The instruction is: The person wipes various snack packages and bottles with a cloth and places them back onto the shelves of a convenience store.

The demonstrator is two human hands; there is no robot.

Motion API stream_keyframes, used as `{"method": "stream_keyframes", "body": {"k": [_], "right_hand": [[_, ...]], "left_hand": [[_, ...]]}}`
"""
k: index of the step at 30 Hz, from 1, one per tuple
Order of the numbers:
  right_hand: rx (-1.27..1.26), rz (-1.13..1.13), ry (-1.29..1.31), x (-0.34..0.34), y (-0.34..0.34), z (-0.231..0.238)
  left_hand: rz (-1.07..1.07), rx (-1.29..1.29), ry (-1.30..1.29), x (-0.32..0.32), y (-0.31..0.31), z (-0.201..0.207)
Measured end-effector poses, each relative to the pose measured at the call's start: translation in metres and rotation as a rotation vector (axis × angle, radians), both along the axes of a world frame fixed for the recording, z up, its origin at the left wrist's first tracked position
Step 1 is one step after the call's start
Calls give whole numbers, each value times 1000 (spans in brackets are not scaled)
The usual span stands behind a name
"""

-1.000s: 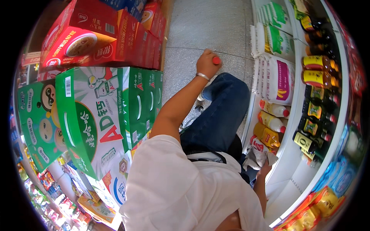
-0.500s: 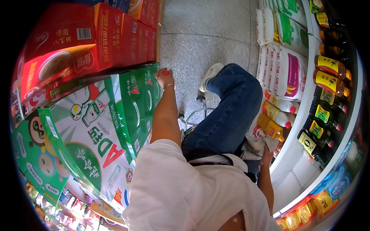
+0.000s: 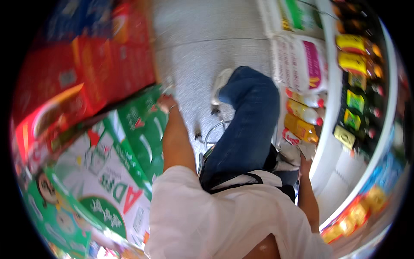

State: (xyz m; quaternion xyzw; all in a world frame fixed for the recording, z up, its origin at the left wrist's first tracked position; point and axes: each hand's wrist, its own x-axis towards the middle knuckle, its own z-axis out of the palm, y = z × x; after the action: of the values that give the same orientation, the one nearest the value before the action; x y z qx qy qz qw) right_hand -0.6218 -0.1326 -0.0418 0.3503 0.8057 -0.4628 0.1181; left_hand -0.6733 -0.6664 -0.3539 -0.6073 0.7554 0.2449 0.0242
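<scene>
Since the earlier frame, the left hand (image 3: 166, 104) moves down and to the left along the green cartons (image 3: 142, 129), and now shows left of centre at their right edge. The whole view shifts too: the red cartons (image 3: 103, 73) fill more of the upper left, and the low row of red-capped bottles (image 3: 302, 113) sits further left.

Left hand: motion blur hides the fingers, so how far they are closed cannot be told. A pale, clear shape (image 3: 167, 88) shows just above the hand; whether it is held cannot be confirmed. The red cap visible at this hand earlier cannot be separated from red print on the carton. Contact with the carton is likewise unconfirmed.

Right hand (image 3: 305, 166): at right of centre, fingers closed on a bunched grey-white cloth (image 3: 290, 157). The cloth lies between the jeans-clad leg (image 3: 252, 108) and the shelf edge, just below the nearest bottle; whether they touch is unclear.

Progress: the cloth is already taken up and not set down. The low bottles lie side by side in a row, below the white-and-purple bags (image 3: 297, 60). In this inspector's judgement, work is under way rather than finished; how much remains cannot be determined.
</scene>
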Motion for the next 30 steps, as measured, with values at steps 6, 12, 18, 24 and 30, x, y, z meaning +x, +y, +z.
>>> {"method": "stream_keyframes", "body": {"k": [6, 12, 18, 24, 30], "right_hand": [[273, 14, -84, 19, 47, -21], [334, -82, 258, 3, 39, 15], [648, -320, 743, -15, 78, 42], [588, -498, 955, -66, 133, 87], [507, -792, 1287, -32, 194, 62]], "left_hand": [[-177, 1, -230, -2, -1, -20], [58, -140, -287, -6, -11, 5], [248, -389, 28, -28, 14, 47], [-544, -169, 738, -104, 109, 148], [-1135, 450, 967, -132, 267, 263]]}}
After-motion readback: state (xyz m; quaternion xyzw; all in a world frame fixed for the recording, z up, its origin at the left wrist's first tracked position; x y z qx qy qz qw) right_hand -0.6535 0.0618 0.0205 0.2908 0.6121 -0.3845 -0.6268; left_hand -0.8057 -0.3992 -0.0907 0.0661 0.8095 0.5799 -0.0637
